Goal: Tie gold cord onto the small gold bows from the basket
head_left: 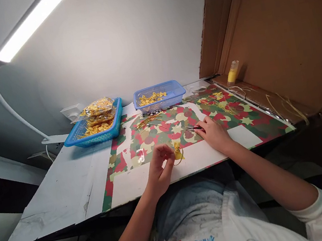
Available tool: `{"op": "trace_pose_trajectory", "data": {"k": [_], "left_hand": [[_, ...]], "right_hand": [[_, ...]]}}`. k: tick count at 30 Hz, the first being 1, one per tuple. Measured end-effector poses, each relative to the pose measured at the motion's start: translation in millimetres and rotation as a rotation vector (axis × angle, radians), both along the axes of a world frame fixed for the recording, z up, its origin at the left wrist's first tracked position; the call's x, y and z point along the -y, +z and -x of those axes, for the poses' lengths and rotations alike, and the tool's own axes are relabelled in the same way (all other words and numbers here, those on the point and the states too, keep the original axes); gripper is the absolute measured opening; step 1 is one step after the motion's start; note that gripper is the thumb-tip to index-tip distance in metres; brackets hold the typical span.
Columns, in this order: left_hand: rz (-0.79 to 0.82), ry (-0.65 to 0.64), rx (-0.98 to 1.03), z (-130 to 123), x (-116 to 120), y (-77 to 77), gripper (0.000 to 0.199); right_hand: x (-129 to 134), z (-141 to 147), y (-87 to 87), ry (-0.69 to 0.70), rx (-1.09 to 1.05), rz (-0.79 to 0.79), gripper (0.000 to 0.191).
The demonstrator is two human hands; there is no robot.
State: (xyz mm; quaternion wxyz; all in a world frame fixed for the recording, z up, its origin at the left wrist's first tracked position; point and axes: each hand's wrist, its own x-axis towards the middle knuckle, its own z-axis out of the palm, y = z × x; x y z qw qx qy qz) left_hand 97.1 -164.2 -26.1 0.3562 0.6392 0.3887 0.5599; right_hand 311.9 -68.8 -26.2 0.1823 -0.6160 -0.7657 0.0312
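Between the thumb and fingertips of my left hand (161,168) is a yellow ribbon bow (178,150) with a thin gold cord curving into a loop below it. My left hand is just above the white strip along the table's front edge. My right hand (214,134) rests on the mat to the right, its fingers closed on what looks like a small pair of dark-handled scissors (194,128). Their thin metal tips point left, and the fingers cover most of the handles. Loose gold cords (150,120) lie on the mat beyond both hands.
A blue basket (95,138) at the left holds bagged yellow bows (97,107); a lighter blue basket (161,104) at the back holds loose ones. More bows and cords (219,101) lie at right. A yellow-filled bottle (233,72) stands on the cardboard ledge. A lamp (33,26) overhangs the left.
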Motion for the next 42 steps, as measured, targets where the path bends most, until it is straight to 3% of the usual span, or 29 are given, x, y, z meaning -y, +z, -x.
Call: {"op": "trace_pose_trajectory", "data": {"k": [4,8,10,13,18,24,27,30,32,37,40,42], "left_hand": [[-0.190,0.071,-0.339,10,-3,19.7,0.005],[-0.353,0.096,-0.666,18,-20,48.6,0.007],[-0.381,0.062,-0.766,19,-32,57.6,0.006],[-0.342,-0.001,-0.875,21,-46,58.5,0.009],[-0.187,-0.066,-0.944,22,-54,42.4,0.008],[0.005,-0.005,-0.960,18,-62,34.1,0.007],[0.098,-0.031,-0.851,19,-71,31.9,0.012],[0.188,-0.161,-0.556,23,-81,28.0,0.015],[0.223,-0.174,-0.338,27,-88,25.5,0.020],[0.280,0.099,-0.122,37,-97,19.3,0.019],[0.268,0.186,-0.206,43,-99,13.3,0.016],[0.194,0.279,-0.347,49,-102,9.8,0.012]], "right_hand": [[4,1,5.1,0.127,-0.088,-0.207,0.024],[10,13,27.3,0.622,-0.271,-0.279,0.024],[11,22,37.0,0.782,-0.264,-0.295,0.022],[6,33,40.9,0.817,-0.218,-0.279,0.020],[-10,40,25.4,0.782,-0.155,-0.114,0.019],[-17,48,12.1,0.832,-0.172,-0.097,0.014],[-15,52,12.0,0.792,-0.212,-0.110,0.014],[-20,53,14.8,0.672,-0.348,-0.047,0.021],[-35,55,21.3,0.566,-0.467,0.011,0.027],[-101,63,59.2,0.168,-0.859,0.291,0.031],[-128,66,76.6,0.033,-1.014,0.486,0.030],[-131,64,75.7,0.000,-1.011,0.550,0.027]]}}
